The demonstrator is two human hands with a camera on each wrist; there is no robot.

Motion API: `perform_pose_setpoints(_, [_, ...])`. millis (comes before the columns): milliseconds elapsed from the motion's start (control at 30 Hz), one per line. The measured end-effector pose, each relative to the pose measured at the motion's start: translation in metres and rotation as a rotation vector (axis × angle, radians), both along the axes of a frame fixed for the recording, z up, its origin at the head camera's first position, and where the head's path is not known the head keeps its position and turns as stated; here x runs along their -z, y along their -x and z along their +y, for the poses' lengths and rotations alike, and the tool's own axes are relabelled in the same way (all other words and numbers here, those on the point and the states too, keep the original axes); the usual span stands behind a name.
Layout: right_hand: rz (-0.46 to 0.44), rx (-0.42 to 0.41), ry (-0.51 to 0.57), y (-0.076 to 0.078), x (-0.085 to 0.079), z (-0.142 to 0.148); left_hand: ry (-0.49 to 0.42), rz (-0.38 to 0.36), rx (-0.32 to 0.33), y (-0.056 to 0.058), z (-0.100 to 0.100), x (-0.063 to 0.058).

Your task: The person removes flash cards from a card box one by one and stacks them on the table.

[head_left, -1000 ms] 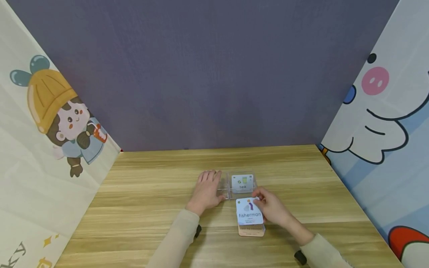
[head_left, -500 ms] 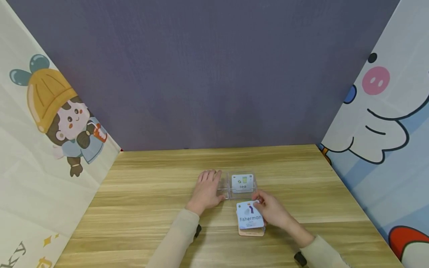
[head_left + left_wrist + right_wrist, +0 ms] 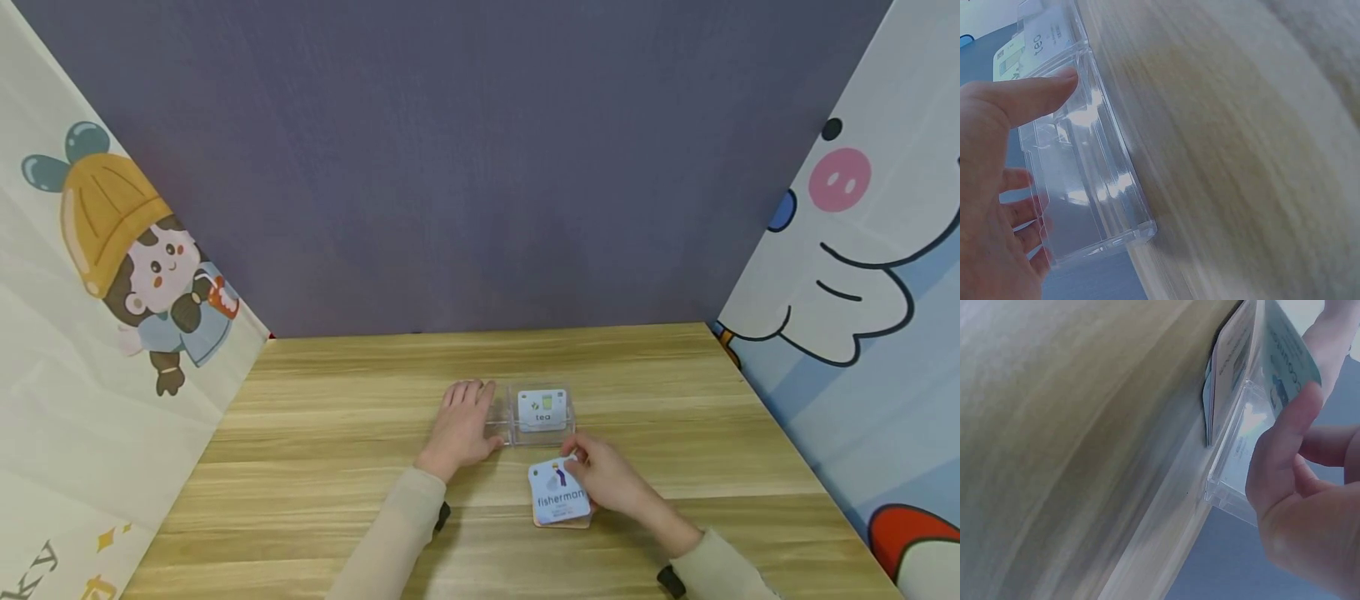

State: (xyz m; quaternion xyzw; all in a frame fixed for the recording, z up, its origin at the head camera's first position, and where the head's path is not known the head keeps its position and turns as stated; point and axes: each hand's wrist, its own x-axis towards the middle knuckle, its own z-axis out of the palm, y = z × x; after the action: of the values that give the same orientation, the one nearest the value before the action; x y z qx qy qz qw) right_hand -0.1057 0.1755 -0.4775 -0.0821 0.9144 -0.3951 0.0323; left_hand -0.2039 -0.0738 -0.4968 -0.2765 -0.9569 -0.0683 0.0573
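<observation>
My left hand [image 3: 459,425] grips the left part of a clear plastic box [image 3: 1088,206], thumb along the front and fingers behind it. The box has two compartments side by side. Leaning in the right one is a white card reading "tea" [image 3: 542,408], with a drink pictured on it. Just in front of the box, my right hand [image 3: 611,477] pinches the top right corner of a white "fisherman" card [image 3: 558,496]. That card is tilted over a small stack of cards [image 3: 1230,378] lying on the table, with a peach-coloured edge showing below it.
The wood-grain table [image 3: 337,433] runs back to a dark grey-purple panel [image 3: 480,167]. Cartoon-printed sheets stand at the left [image 3: 45,275] and right. A dark band [image 3: 671,581] sits at the right sleeve.
My right hand has drawn the fisherman card down toward me, so it covers more of the stack beneath and tilts slightly. My left hand and the box have stayed put.
</observation>
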Motion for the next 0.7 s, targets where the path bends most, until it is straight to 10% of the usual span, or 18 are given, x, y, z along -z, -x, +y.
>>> perform_pose_setpoints(700, [0.012,0.074,-0.231,0.0018,0.0046,-0.0097,0.003,-0.022,-0.007,0.0013,0.0001,0.0013])
